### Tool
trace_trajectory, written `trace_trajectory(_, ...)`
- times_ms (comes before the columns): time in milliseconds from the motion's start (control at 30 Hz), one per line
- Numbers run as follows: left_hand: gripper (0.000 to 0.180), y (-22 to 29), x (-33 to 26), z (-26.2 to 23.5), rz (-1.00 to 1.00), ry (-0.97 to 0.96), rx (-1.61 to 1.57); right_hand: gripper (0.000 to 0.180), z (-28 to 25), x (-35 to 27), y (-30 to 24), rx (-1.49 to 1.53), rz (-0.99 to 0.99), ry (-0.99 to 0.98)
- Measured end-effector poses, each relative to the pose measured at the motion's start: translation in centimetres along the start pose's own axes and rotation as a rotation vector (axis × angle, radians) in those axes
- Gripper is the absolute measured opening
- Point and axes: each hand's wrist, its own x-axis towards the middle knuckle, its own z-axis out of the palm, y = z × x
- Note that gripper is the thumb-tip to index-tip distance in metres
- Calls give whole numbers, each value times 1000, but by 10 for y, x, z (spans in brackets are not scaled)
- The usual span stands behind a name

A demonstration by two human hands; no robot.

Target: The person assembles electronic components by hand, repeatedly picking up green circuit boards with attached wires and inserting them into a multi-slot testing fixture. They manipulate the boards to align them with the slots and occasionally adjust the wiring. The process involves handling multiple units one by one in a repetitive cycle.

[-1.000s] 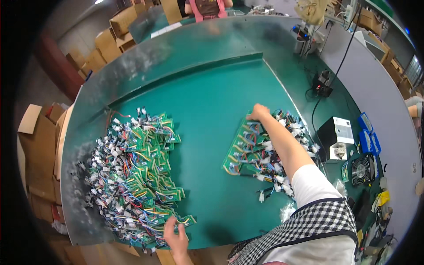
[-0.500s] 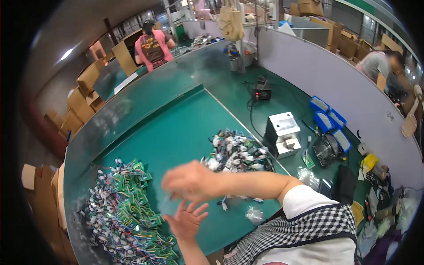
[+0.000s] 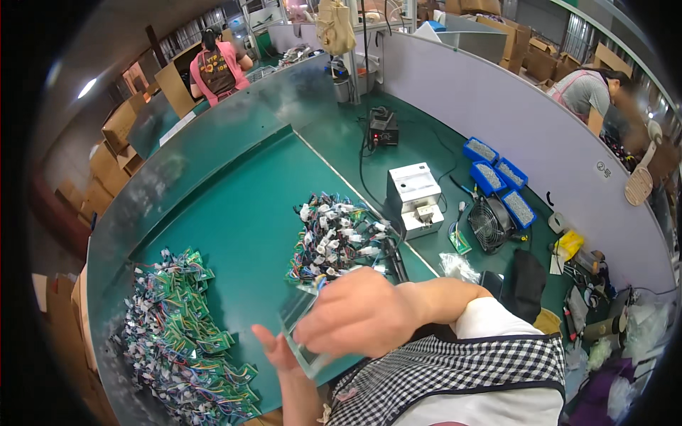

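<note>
Both hands meet low in the view over the near edge of the green mat [image 3: 234,213], and between them is a clear flat piece [image 3: 302,334], pale and see-through, perhaps a small plastic bag or sleeve, though its kind is hard to tell; its long axis runs on a slant from the upper left, toward the mat, down to the lower right, toward the checked apron [image 3: 455,376]; the right hand [image 3: 359,319] lies over its right side with fingers curled onto it, pinching it; the left hand [image 3: 277,351] comes up beneath with fingers spread and loose against its lower edge, supporting rather than gripping, so the right is the holding hand; just beyond the piece on the mat lies the nearer heap of wired circuit boards [image 3: 334,238]; the larger heap [image 3: 181,334] lies well to the left.
</note>
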Motion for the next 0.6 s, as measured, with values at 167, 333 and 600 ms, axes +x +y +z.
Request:
trace_trajectory(167, 56, 11, -1, 47, 313, 236, 615, 10, -3, -2, -17, -59, -147, 37)
trace_trajectory(333, 80, 41, -13, 42, 317, 168, 739, 27, 20, -47, 1, 148, 207, -116)
trace_trajectory(600, 81, 23, -29, -8, 152, 489, 913, 46, 45, -119, 45, -26, 701, 7)
